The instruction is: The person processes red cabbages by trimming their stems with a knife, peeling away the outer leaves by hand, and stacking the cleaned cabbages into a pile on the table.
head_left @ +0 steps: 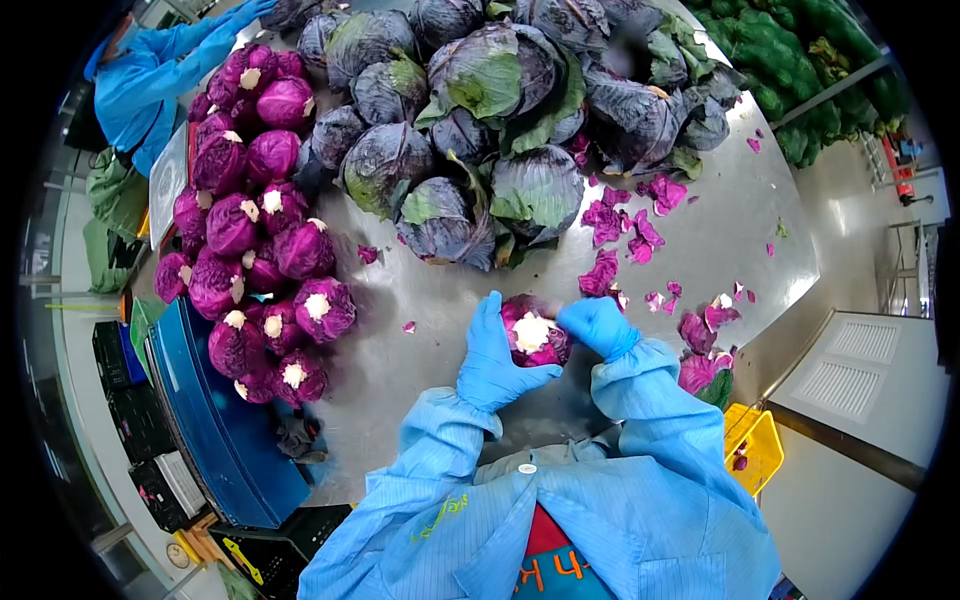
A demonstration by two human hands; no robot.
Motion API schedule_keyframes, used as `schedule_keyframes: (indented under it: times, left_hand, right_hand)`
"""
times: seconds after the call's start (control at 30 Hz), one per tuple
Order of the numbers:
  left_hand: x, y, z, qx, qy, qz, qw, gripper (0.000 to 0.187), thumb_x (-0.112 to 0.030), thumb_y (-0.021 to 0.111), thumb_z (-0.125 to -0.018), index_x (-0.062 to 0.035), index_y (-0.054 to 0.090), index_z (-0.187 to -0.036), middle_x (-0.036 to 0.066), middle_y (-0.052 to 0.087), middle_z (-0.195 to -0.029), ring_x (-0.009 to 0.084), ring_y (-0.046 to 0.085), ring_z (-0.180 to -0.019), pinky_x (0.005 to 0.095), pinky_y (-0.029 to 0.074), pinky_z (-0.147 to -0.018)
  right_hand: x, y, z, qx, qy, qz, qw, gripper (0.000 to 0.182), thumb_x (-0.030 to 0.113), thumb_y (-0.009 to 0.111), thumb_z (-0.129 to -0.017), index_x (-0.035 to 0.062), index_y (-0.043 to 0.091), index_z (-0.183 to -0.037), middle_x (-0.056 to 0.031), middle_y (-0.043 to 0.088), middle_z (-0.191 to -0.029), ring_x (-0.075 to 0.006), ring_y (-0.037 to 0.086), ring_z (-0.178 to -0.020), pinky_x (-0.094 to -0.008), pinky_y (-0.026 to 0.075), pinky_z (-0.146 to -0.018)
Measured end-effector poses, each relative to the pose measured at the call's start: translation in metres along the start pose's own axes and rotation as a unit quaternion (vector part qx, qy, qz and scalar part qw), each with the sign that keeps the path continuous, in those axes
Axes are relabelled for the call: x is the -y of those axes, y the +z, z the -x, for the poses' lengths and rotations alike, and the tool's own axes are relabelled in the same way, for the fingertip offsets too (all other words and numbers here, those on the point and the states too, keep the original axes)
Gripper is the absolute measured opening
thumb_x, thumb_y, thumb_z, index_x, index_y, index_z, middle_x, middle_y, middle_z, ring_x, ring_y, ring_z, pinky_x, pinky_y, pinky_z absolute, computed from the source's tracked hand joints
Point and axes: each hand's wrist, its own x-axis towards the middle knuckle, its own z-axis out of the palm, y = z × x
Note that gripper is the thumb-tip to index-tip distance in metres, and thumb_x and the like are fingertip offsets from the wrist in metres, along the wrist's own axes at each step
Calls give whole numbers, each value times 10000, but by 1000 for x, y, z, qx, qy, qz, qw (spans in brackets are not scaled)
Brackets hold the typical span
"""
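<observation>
A peeled red cabbage (541, 340) is held just above or on the steel table, its white cut stem facing up. My left hand (497, 352), in a blue glove, wraps round its left and lower side. At the upper right of this cabbage, my right hand (600, 327) is closed with its fingers curled in, touching or nearly touching the outer leaves. Whatever those fingers hold, if anything, is hidden. Beyond both hands lies a heap of untrimmed red cabbages (480, 75) with dark outer leaves. To the left, peeled purple cabbages (303, 250) are piled up, several with white stems showing.
Torn purple leaves (640, 235) are scattered over the right of the steel table (745, 240). A yellow basket (755, 450) stands beside its right edge. Blue crates (215, 420) are at left. A co-worker in blue (150, 85) reaches in at the upper left. Green net sacks (800, 70) fill the far right.
</observation>
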Motion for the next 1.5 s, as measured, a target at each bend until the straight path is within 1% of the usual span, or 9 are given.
schedule_keyframes:
  times: [0.17, 0.23, 0.33, 0.4, 0.67, 1.1, 1.3, 1.4, 1.5]
  left_hand:
    - [9, 0, 17, -34, 53, 10, 998, 1230, -452, 889, -498, 54, 235, -1410, 288, 317, -1389, 441, 334, -1294, 487, 295, -1086]
    - [19, 1, 21, -38, 22, 78, 996, 1215, -453, 890, -495, 52, 253, -1399, 271, 348, -1360, 425, 362, -1274, 477, 311, -1078]
    - [7, -2, 17, 5, 8, 135, 991, 1183, -451, 890, -500, 45, 281, -1384, 245, 394, -1310, 399, 399, -1245, 464, 330, -1067]
    - [1, -13, 4, 6, 55, 111, 992, 1164, -453, 886, -509, 38, 294, -1383, 238, 410, -1306, 386, 406, -1248, 458, 327, -1070]
    - [29, 0, 21, -32, 109, 34, 993, 1200, -512, 855, -533, 40, 253, -1413, 260, 345, -1396, 413, 338, -1310, 446, 260, -1116]
    - [53, 7, 37, -32, 172, 118, 977, 1196, -382, 908, -549, 23, 193, -1419, 205, 373, -1356, 331, 397, -1277, 410, 320, -1095]
    - [61, 12, 57, -95, 141, 231, 958, 1177, -323, 936, -520, -35, 207, -1399, 172, 382, -1334, 283, 426, -1249, 419, 347, -1079]
    - [58, 16, 54, -88, 151, 157, 972, 1222, -312, 947, -503, -42, 166, -1404, 162, 381, -1317, 289, 454, -1215, 428, 390, -1047]
    - [75, 27, 48, -71, 134, 198, 968, 1254, -324, 962, -466, -33, 173, -1397, 158, 350, -1328, 285, 446, -1222, 428, 392, -1046]
  right_hand:
    - [-46, 10, 13, -162, 131, -218, 953, 619, 552, 433, -959, 58, 570, -612, -40, 524, -524, -125, 464, -404, -269, 356, -382]
    - [-27, 8, 28, -101, 101, -144, 979, 407, 415, 640, -881, 28, 623, -1006, -23, 540, -622, -127, 530, -543, -284, 429, -478]
    - [53, 1, 36, 53, 69, 106, 991, 836, 251, 823, -722, 20, 404, -1408, -57, 635, -877, -159, 608, -838, -310, 515, -759]
    - [41, 11, 30, 51, -19, -44, 998, 726, 268, 806, -742, 19, 490, -1345, -145, 626, -1205, -182, 594, -1087, -338, 471, -961]
    - [47, 17, 35, 9, -47, 193, 980, 741, 547, 789, -649, 45, 631, -1171, -146, 692, -849, -224, 676, -736, -324, 535, -713]
    - [-45, -11, 31, -273, 20, 253, 928, 281, 307, 662, -748, 43, 583, -693, -171, 597, -608, -357, 612, -576, -449, 477, -565]
    - [-132, -97, 101, -379, 123, 351, 848, 222, 236, 665, -745, 28, 588, -734, -187, 580, -614, -345, 607, -571, -478, 466, -552]
    - [-69, -118, 139, -388, 182, 344, 836, 613, 417, 756, -741, 42, 529, -1169, -210, 662, -892, -391, 642, -816, -477, 498, -737]
    - [-6, -73, 114, -318, 154, 143, 925, 537, 334, 798, -733, 61, 579, -1140, -141, 666, -945, -236, 654, -822, -357, 517, -732]
